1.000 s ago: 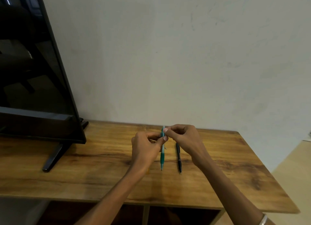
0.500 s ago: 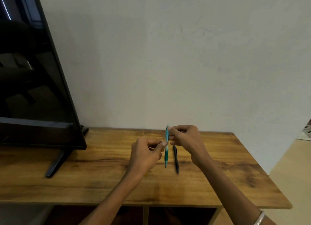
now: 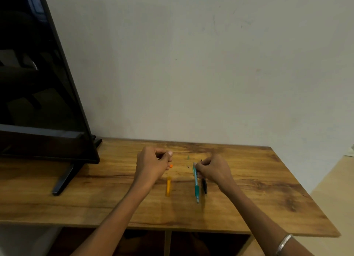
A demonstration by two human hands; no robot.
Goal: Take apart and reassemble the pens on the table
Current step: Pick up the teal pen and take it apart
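A: Pens first, left to right. A short orange plastic barrel (image 3: pixel 168 186) lies loose on the wooden worktop (image 3: pixel 268 188), just right of the left wrist. A slim teal-green plastic pen with a darker grip (image 3: pixel 195 183) comes next, then a short black pen (image 3: pixel 204 185) just beside it. All three point toward the near edge.

B: And the hands?

A: The left hand (image 3: pixel 151 164) hovers with its fingers curled in. A small orange bit (image 3: pixel 171 166) shows at its fingertips, so it seems to pinch that, though I can't tell for sure. The right hand (image 3: pixel 214 169) is curled round the upper end of the teal pen.

B: What could go wrong?

A: Small parts straying, I'd say. A tiny green piece (image 3: pixel 188 157) and a pale speck (image 3: pixel 188 167) sit loose between the hands. A brush from a knuckle could roll them off or mix them with the orange parts. The black pen touches or nearly touches the right hand, so pulling the teal pen up could nudge it.

B: Room to move?

A: Plenty on the right, where bare wood runs to the worktop's corner. On the left, the foot of the black flat-screen monitor (image 3: pixel 38 83) stands well apart from the left hand. The wall is close behind, and the near edge has fair margin beyond the pen tips.
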